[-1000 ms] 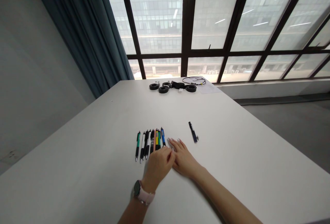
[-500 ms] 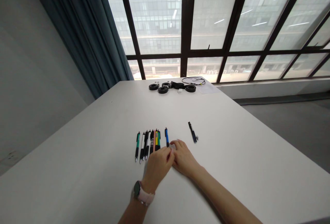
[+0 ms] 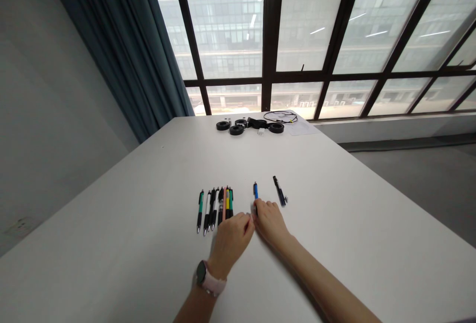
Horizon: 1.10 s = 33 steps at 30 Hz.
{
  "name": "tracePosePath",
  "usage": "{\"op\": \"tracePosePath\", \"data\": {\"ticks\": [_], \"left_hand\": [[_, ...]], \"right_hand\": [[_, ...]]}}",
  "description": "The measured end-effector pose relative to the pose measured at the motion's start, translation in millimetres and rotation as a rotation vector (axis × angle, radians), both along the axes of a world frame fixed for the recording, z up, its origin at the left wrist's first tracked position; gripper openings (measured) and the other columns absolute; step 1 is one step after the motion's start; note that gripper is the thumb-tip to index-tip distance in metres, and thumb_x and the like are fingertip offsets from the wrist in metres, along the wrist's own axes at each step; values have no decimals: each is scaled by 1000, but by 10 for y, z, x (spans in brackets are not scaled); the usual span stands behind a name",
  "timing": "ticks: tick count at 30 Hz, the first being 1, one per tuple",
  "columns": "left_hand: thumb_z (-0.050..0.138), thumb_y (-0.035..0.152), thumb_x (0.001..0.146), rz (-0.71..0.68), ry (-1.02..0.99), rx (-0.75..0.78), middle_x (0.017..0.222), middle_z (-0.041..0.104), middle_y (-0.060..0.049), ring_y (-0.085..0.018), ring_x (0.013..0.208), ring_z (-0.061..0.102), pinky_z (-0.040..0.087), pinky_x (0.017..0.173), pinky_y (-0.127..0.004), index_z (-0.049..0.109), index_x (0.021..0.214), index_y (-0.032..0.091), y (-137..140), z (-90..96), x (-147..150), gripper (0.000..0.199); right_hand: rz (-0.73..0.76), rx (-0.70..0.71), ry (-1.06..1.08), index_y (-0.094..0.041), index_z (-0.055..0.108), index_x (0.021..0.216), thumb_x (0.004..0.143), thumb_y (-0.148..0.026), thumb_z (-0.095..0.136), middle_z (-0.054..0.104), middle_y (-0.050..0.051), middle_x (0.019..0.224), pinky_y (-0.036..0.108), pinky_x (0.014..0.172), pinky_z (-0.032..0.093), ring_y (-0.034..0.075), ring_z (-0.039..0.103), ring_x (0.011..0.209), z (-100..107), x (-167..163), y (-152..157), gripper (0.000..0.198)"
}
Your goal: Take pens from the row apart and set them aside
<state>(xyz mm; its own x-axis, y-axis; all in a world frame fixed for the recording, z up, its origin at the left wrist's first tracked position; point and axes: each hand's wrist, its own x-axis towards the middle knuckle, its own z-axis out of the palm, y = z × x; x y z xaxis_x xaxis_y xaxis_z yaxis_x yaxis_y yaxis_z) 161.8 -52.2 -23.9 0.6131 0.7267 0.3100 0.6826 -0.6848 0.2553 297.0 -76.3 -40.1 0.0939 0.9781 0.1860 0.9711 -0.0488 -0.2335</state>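
A blue pen (image 3: 255,190) points away from me, its near end covered by the fingers of my right hand (image 3: 272,221), which are closed on it. Just to the left is my left hand (image 3: 233,236), closed, wearing a watch with a pink strap (image 3: 213,284). Something small and pale shows at its fingertips, too small to name. Beyond my left hand lies a row of several pens side by side, with a green pen (image 3: 200,211) at its left end and a yellow pen (image 3: 227,201) near its right. Off to the right lies a black pen (image 3: 278,191) with a small shiny piece by its tip.
Several black tape-like rolls (image 3: 236,130) lie at the far end of the white table (image 3: 148,204). Beside them are a white plug (image 3: 261,131), a coiled black cable (image 3: 279,116) and a sheet of paper (image 3: 303,128). A curtain and windows stand behind.
The blue pen has shifted right, away from the row, with my right hand now around its near end. My left hand stays near the same spot. The view has moved slightly.
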Motion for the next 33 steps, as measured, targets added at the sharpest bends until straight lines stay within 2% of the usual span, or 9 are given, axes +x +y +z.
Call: {"op": "tracePosePath", "data": {"ticks": [6,10,13,15,19,22,26,29,33], "left_hand": [[39,22,91,8,-8,-19,61,57,1,-12,56,51,27,55,-27,49,61,19,18,-34,-10,32],[36,26,93,32,-64,-45,61,54,1,-12,56,49,26,55,-27,46,61,20,28,-41,-16,34],[35,33,93,58,-157,-133,61,51,2,-12,56,46,26,55,-27,43,61,20,39,-42,-14,35],[35,40,92,75,-276,-290,58,47,3,-12,54,44,27,54,-26,41,60,20,58,-64,1,38],[36,60,84,64,-630,-805,51,38,7,-10,44,38,27,45,-22,41,61,21,119,-167,69,46],[45,65,76,64,-804,-987,48,36,8,-8,40,35,26,40,-21,42,58,20,156,-244,121,48],[53,60,73,25,-903,-1045,45,39,8,-7,37,34,25,37,-21,47,58,20,168,-264,143,44],[52,59,74,15,-903,-1012,44,38,7,-8,38,35,27,39,-21,47,57,20,154,-227,131,44],[49,57,79,43,-856,-886,44,36,7,-9,42,36,31,45,-22,41,51,21,124,-176,109,47]], "right_hand": [[10,27,179,-11,48,119,89,-11,42,66,11,87,32,73,38,23,60,81,24,62,-20,31],[48,125,558,-14,45,125,93,-24,40,64,6,82,28,69,41,19,58,76,15,158,-76,35],[74,172,898,-17,56,110,93,-37,40,61,3,76,27,67,42,17,56,70,29,194,-91,32],[77,181,1098,-17,61,98,90,-47,42,58,1,70,26,64,41,15,54,66,43,194,-77,36],[123,128,1342,-17,60,83,81,-60,50,49,-3,58,25,55,37,12,46,55,70,158,-42,45],[159,45,1404,-17,57,78,80,-62,51,45,-5,51,24,49,32,10,39,47,101,119,-53,45],[187,-8,1400,-18,56,82,80,-64,49,41,-7,46,23,44,27,9,35,43,154,87,-87,47],[130,-7,1368,-18,57,79,78,-69,47,42,-7,45,23,45,29,10,37,42,162,91,-87,52],[108,-152,1283,-17,53,52,79,-77,30,41,-3,39,25,48,30,10,39,40,124,106,-68,69]]}}
